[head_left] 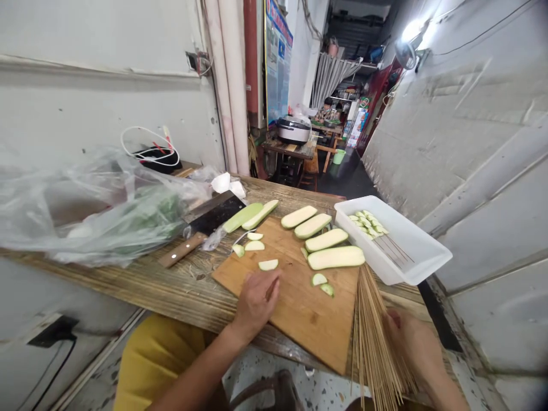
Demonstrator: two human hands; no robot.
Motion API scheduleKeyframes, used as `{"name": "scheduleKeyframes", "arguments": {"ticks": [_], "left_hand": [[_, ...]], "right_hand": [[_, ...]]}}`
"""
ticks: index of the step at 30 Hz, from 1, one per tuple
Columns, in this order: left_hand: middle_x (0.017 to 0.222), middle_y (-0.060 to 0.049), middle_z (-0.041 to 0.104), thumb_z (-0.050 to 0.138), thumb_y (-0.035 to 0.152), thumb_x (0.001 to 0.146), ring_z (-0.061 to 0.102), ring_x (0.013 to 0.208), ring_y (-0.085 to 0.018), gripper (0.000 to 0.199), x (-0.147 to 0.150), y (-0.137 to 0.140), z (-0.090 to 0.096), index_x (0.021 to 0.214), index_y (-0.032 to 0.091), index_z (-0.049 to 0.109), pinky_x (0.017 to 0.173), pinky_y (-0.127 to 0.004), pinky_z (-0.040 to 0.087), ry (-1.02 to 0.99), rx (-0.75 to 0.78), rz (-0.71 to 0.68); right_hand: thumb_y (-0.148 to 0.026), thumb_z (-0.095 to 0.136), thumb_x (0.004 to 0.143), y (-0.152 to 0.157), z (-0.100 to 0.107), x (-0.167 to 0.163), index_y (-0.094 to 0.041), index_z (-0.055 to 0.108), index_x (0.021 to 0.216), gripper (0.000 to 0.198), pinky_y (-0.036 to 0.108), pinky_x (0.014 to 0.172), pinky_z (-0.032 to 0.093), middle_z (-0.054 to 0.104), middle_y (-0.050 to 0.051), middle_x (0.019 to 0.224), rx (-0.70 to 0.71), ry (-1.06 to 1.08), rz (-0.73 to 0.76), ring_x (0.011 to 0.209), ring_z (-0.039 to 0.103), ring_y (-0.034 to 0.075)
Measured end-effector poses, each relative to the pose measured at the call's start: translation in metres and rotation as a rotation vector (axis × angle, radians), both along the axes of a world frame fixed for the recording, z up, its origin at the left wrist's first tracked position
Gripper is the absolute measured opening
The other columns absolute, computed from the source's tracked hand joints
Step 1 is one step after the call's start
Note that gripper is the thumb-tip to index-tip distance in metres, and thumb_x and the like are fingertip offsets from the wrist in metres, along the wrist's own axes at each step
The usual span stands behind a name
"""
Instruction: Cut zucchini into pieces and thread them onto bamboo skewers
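My left hand rests on the wooden cutting board with its fingers curled in. A pale half-round zucchini slice lies just beyond its knuckles; whatever the fingers may hold is hidden. At the board's right edge, my right hand has its fingers closed at the side of a fanned bundle of bamboo skewers; it is slightly blurred. More slices lie at the board's left, and two at its right. Several halved zucchini lie cut side up along the far side.
A white plastic tray holds threaded zucchini skewers at the right. To the left are a cleaver, its wooden handle toward me, and a plastic bag of greens. Walls flank the wooden table. A person sits far back.
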State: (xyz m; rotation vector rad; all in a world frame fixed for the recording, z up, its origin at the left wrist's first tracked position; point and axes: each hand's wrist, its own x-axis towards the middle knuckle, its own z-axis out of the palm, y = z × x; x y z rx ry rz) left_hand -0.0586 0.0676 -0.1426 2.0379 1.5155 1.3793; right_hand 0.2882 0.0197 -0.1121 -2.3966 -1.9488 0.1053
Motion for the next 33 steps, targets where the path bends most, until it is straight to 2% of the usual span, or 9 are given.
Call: {"name": "scheduleKeyframes", "arguments": {"ticks": [4,7,10,17,20,23,29,31,33], "left_hand": [[0.110,-0.013,0.062,0.056,0.034,0.081,0.054,0.103,-0.027,0.037,-0.027,0.011,0.006,0.114,0.017,0.057,0.091,-0.044,0.039,0.262,-0.038,0.194],[0.113,-0.012,0.058,0.060,0.037,0.077,0.050,0.105,-0.028,0.038,-0.035,0.022,0.014,0.110,0.019,0.059,0.091,-0.043,0.037,0.381,-0.146,0.150],[0.111,-0.011,0.057,0.061,0.033,0.076,0.046,0.105,-0.028,0.033,-0.031,0.032,0.022,0.106,0.021,0.063,0.091,-0.042,0.034,0.456,-0.245,0.107],[0.088,-0.007,0.061,0.060,0.030,0.072,0.052,0.088,-0.024,0.015,-0.018,0.041,0.041,0.080,0.018,0.058,0.077,-0.035,0.036,0.443,-0.477,0.091],[0.075,-0.005,0.061,0.054,0.024,0.075,0.055,0.075,-0.021,0.007,-0.015,0.038,0.047,0.079,0.019,0.056,0.068,-0.031,0.036,0.393,-0.529,0.043],[0.072,-0.003,0.062,0.057,0.026,0.073,0.057,0.074,-0.020,0.006,-0.014,0.034,0.052,0.074,0.020,0.056,0.067,-0.030,0.039,0.135,-0.592,-0.041],[0.094,-0.006,0.068,0.072,0.024,0.065,0.062,0.089,-0.019,0.028,-0.005,0.026,0.062,0.085,0.020,0.054,0.081,-0.033,0.045,-1.058,-1.003,-0.344],[0.098,-0.007,0.067,0.072,0.023,0.064,0.060,0.095,-0.018,0.025,-0.001,0.024,0.061,0.082,0.019,0.055,0.083,-0.031,0.045,-1.159,-1.038,-0.337],[0.096,-0.005,0.066,0.072,0.026,0.065,0.059,0.092,-0.016,0.024,0.001,0.024,0.057,0.083,0.018,0.058,0.079,-0.026,0.045,-1.041,-0.964,-0.283]], "right_hand": [[-0.032,0.041,0.086,-0.009,0.008,0.008,-0.021,0.060,0.076,0.023,0.030,0.051,0.037,0.068,0.008,0.063,0.008,-0.025,-0.036,0.063,0.067,0.028],[-0.033,0.040,0.083,-0.023,0.014,0.011,-0.023,0.056,0.073,0.022,0.031,0.051,0.040,0.067,0.007,0.067,0.080,-0.047,-0.034,0.062,0.066,0.027],[-0.035,0.039,0.082,-0.041,0.020,0.002,-0.021,0.057,0.082,0.023,0.033,0.056,0.046,0.068,0.009,0.075,0.273,0.011,-0.011,0.064,0.066,0.026],[-0.034,0.050,0.087,-0.066,0.018,-0.069,-0.019,0.060,0.093,0.019,0.026,0.064,0.051,0.067,0.007,0.084,0.463,0.570,0.160,0.068,0.065,0.018],[-0.035,0.049,0.089,-0.066,0.010,-0.105,-0.018,0.058,0.092,0.020,0.022,0.056,0.049,0.062,0.004,0.073,0.289,0.885,0.167,0.064,0.062,0.016],[-0.042,0.044,0.091,-0.064,0.004,-0.130,-0.018,0.055,0.090,0.026,0.019,0.046,0.042,0.056,0.000,0.064,0.148,1.138,0.143,0.054,0.055,0.013],[-0.039,0.045,0.090,-0.061,0.003,-0.142,-0.016,0.058,0.096,0.027,0.020,0.049,0.037,0.047,-0.003,0.063,0.046,1.202,0.180,0.053,0.045,0.011],[-0.035,0.044,0.091,-0.061,0.002,-0.143,-0.016,0.058,0.093,0.024,0.019,0.048,0.035,0.046,-0.003,0.061,0.033,1.215,0.189,0.052,0.043,0.010],[-0.032,0.044,0.091,-0.060,0.001,-0.145,-0.017,0.058,0.091,0.021,0.019,0.048,0.035,0.046,-0.004,0.060,0.021,1.223,0.197,0.051,0.043,0.010]]}}
